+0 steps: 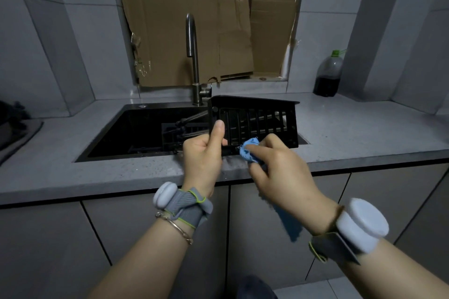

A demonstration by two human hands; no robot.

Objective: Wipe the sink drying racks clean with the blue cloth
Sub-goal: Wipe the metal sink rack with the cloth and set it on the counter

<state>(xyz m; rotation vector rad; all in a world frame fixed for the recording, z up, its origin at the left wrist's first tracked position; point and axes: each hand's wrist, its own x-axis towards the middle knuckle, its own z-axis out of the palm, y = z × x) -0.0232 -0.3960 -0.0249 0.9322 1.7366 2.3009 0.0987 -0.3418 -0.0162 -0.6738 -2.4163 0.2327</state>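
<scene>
The left hand [204, 153] grips the black drying rack [262, 121] at its 9 o'clock end, fingers wrapped round it and thumb up on its face. It holds the rack upright over the sink [116, 133]. The right hand [279, 170] has its fingers curled round the bunched blue cloth [247, 152], pressing it to the rack's 6 o'clock edge.

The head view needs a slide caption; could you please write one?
Left hand holds a black drying rack above the sink while the right hand presses the blue cloth to its lower edge.
</scene>
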